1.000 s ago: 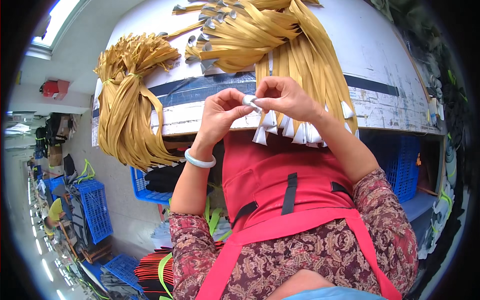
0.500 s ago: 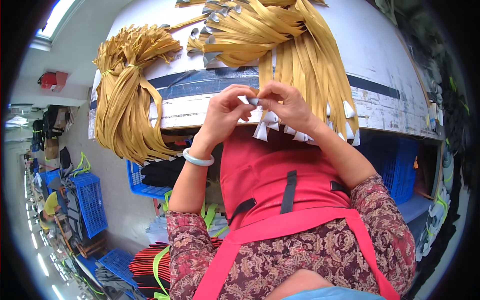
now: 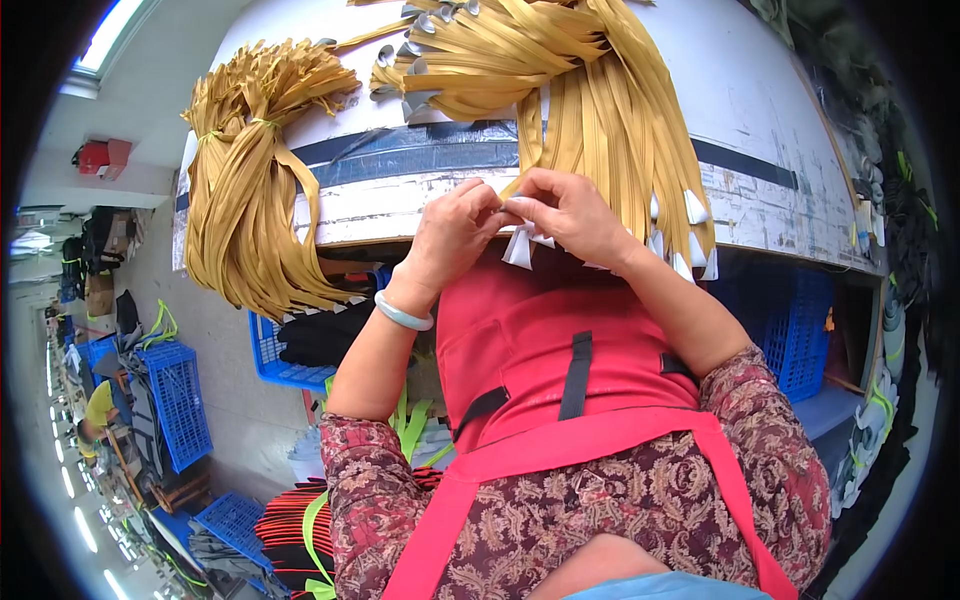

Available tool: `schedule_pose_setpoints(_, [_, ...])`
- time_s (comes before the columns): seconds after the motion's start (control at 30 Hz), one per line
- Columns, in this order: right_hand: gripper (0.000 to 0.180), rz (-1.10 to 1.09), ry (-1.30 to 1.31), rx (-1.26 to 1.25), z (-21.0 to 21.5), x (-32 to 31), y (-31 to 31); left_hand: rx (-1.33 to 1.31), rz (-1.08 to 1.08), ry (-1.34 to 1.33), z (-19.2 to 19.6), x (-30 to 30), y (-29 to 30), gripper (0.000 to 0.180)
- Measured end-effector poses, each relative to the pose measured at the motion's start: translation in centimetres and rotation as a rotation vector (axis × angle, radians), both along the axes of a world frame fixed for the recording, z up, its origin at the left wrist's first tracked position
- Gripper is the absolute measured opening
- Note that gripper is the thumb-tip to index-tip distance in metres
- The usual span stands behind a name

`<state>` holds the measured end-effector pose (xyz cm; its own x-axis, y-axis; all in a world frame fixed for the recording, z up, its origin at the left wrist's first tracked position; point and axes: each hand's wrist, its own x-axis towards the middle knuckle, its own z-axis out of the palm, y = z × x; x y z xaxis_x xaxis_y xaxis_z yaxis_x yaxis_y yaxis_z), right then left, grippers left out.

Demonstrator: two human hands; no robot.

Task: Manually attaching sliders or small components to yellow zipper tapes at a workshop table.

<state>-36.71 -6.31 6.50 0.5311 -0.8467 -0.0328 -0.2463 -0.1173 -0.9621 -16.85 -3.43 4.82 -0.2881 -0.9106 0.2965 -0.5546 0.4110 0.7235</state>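
Observation:
My left hand (image 3: 455, 232) and my right hand (image 3: 572, 215) meet at the table's near edge, both closed in a pinch. Between their fingertips is the end of a golden strip (image 3: 511, 187), which looks like zipper tape; the fingers hide most of that end. Behind my hands, a big bundle of golden strips (image 3: 625, 150) drapes over the table edge, with white tabs (image 3: 518, 248) on its lower ends. Grey tabs (image 3: 420, 104) cap other strip ends farther back. A pale bangle rests on my left wrist.
A second bundle of golden strips (image 3: 245, 220), tied near its top, hangs over the table's left side. The white table (image 3: 760, 215) has a dark band along it. Blue crates (image 3: 290, 374) stand below and at the left; black-and-red stacked pieces (image 3: 290, 530) lie beside me.
My left hand has turned and its fingers have closed in against the right fingertips. The pale tab that showed between them is now mostly covered. My right hand has barely moved.

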Motion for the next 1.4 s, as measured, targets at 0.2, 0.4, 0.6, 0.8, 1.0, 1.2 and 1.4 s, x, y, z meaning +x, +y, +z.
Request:
schedule_pose_setpoints(0.2, [0.02, -0.18, -0.193, 0.16, 2.1, -2.5, -0.7, -0.127, 0.279, 0.253, 1.2, 4.3, -1.0, 0.015])
schedule_pose_setpoints(0.4, [0.022, -0.286, -0.243, 0.098, 1.2, -5.7, -1.0, -0.111, 0.646, 0.578, 2.5, 10.9, -2.0, 0.012])
schedule_pose_setpoints(0.6, [0.03, -0.046, -0.408, -0.22, 5.1, 4.9, -2.4, 0.245, 0.114, 0.169, -3.2, -1.7, 1.5, 0.018])
schedule_pose_setpoints(0.8, [0.032, 0.234, 0.045, -0.493, 3.2, 4.9, -1.3, -0.333, 0.176, -0.025, -4.2, -4.8, 1.0, 0.026])
schedule_pose_setpoints(1.0, [0.021, 0.127, 0.371, -0.314, -1.0, -2.1, -1.0, 0.115, 0.067, 0.077, -3.9, -3.7, 1.7, 0.013])
schedule_pose_setpoints(1.2, [0.02, 0.289, 0.51, -0.405, -1.5, -2.8, -1.6, 0.215, 0.024, 0.219, -3.9, -3.0, 1.0, 0.008])
schedule_pose_setpoints(1.4, [0.011, 0.364, 0.424, -0.304, -0.1, -3.1, -3.0, 0.331, -0.016, 0.471, -3.7, -2.8, 0.9, 0.013])
